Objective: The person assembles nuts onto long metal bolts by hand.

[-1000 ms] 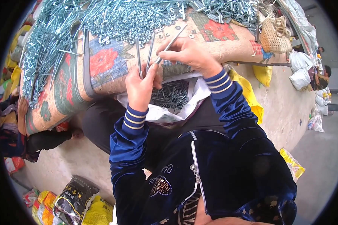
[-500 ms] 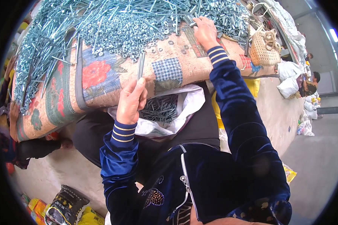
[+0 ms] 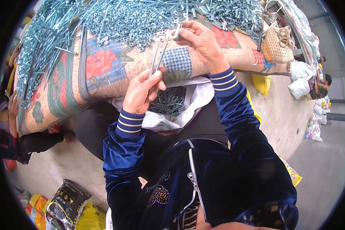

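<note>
Head view: the bench [image 3: 115,76] top runs off the upper rim, its bolt heap [image 3: 142,19] cut short. Left hand [image 3: 143,92] pinches two long bolts [image 3: 157,61] upright; right hand [image 3: 201,40] pinches a small nut [image 3: 177,31]. White bag [image 3: 188,103] on the lap holds dark bolts, partly hidden.

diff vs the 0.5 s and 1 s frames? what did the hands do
The right hand reached out into the heap of nuts and bolts half a second ago; now it has drawn back toward the left hand, pinching a small metal piece. The left hand kept its grip on the long bolts throughout. The white bag in the lap stayed put.
</note>
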`<state>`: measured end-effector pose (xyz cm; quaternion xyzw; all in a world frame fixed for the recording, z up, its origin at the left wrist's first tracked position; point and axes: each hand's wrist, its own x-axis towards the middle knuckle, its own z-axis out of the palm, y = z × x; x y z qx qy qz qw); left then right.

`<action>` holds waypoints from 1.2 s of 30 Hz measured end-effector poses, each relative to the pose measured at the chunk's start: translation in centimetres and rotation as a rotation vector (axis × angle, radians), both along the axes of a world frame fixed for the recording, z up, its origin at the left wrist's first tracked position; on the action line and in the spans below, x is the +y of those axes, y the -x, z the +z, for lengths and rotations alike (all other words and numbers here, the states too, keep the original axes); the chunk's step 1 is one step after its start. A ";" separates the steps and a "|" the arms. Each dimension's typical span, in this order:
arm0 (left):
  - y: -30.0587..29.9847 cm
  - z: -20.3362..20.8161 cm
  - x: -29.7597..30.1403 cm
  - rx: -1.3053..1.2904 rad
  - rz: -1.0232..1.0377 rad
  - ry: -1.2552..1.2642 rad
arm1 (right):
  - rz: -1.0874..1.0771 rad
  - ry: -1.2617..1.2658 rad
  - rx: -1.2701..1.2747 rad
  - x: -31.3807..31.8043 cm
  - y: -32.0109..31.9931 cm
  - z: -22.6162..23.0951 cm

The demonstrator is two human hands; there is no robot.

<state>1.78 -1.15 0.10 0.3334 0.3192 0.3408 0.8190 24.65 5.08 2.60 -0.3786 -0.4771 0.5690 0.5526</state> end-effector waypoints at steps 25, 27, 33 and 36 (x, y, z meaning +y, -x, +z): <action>-0.1 0.9 -0.7 0.198 0.000 -0.082 | 0.117 0.274 0.420 -4.5 -1.2 -0.5; -0.1 0.8 -0.7 0.217 0.009 -0.091 | -0.077 0.280 0.301 -6.6 -0.2 0.2; 1.3 0.3 -0.5 0.148 0.041 -0.044 | -0.518 -0.171 -1.118 -16.9 -4.9 1.9; -0.1 -0.6 -0.2 0.159 -0.019 -0.040 | -0.675 -0.022 -1.397 -24.6 -12.9 3.4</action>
